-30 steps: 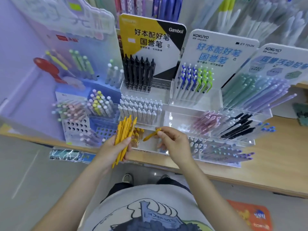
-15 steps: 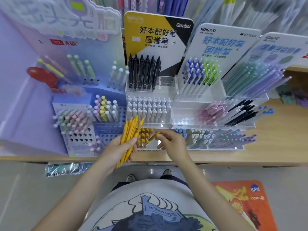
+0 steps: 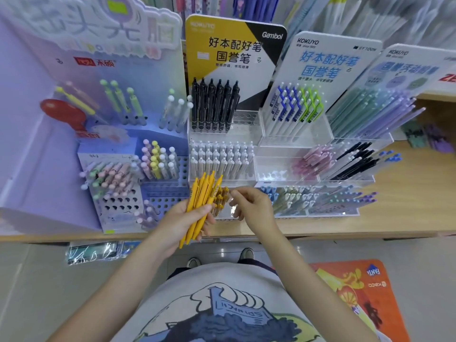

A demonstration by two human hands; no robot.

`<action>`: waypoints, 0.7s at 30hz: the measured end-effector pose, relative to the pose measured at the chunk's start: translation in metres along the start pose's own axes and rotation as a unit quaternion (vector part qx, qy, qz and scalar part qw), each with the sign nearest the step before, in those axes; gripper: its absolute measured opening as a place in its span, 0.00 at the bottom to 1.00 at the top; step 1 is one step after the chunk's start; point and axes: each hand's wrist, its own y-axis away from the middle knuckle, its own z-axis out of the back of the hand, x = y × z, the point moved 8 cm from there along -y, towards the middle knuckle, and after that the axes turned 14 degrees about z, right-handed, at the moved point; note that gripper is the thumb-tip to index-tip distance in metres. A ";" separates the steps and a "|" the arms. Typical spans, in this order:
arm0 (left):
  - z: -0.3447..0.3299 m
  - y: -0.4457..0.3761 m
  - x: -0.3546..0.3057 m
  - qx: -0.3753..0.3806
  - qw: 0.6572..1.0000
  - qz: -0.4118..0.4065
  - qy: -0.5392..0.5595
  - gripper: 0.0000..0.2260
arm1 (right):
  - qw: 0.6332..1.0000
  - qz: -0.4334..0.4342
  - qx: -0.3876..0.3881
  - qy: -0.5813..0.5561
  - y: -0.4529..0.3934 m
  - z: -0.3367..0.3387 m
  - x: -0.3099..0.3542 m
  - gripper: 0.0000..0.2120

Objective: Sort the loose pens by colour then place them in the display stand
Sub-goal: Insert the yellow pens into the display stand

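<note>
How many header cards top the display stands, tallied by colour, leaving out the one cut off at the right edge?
Yellow-and-black card: 1
White cards: 2
Lilac card: 1
Total: 4

Right hand (image 3: 251, 208): fingers curl toward the clear tray (image 3: 223, 213), can't tell if they pinch anything. Left hand (image 3: 182, 220) covers the mid-shafts of the yellow pens (image 3: 202, 193); exact count unclear. Purple stand (image 3: 74, 58) header text at upper left is blurred, unreadable. Rightmost card (image 3: 419, 65) cut off by the right edge. Hanging packs (image 3: 370, 13) along the top are smeared. Floor mat (image 3: 357, 292) cut off at the bottom.
</note>
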 end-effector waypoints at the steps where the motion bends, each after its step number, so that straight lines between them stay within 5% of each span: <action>1: -0.002 0.000 -0.001 0.003 1.000 -0.003 -0.006 0.09 | 0.999 -0.006 0.003 -0.050 0.003 0.000 0.009 0.06; 10: -0.020 0.001 -0.006 0.018 0.996 -0.039 -0.072 0.06 | 0.969 -0.043 0.042 -0.239 0.019 -0.009 0.032 0.10; 15: -0.029 0.008 -0.005 0.064 0.995 -0.019 -0.068 0.15 | 0.950 -0.054 0.053 -0.301 0.024 -0.005 0.034 0.10; 21: 0.011 0.004 -0.016 -0.056 0.997 -0.021 -0.052 0.11 | 0.956 0.009 -0.034 -0.292 0.013 0.042 0.054 0.12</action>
